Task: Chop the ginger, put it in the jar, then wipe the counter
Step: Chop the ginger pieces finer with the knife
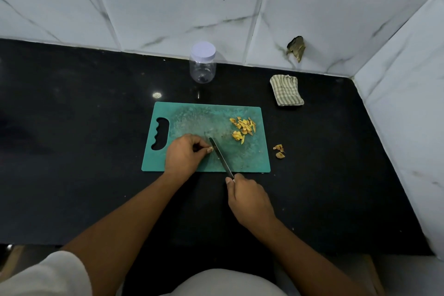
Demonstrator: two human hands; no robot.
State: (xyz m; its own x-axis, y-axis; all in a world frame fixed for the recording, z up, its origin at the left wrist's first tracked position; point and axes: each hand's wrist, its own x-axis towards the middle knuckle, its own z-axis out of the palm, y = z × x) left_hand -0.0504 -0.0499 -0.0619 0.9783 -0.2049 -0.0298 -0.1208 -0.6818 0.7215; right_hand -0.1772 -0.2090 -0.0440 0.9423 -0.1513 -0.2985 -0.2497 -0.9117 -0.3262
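pale sleeve (48, 276) at the lower left frame edge; both bare forearms reach forward over the black counter (84, 151). right hand (249, 202) sits just off the board's near edge, fingers curled round the handle of a knife (221, 157); the handle is hidden in the fist. the blade runs diagonally up and left onto the green cutting board (192, 113). left hand (183, 155) rests on the board's near left part, fingers bent, thumb and fingertips pinching a small ginger piece (210, 149) that touches the blade's left side. the piece is pale and mostly covered; its shape cannot be told. chopped ginger (242, 127) lies as a loose heap of thin yellow slivers near the board's far right corner, inside the edge. brownish trimmings (279, 150) lie on the counter just beside the board's right edge. the board's middle is scored and whitened; handle slot at left. the counter runs wide to the board's left, narrower to the right, where a side wall closes it. further back, a folded striped cloth (286, 90), apart from the board. a clear jar (202, 65), white lid (203, 50) on, stands upright near the tiled wall (168, 7).
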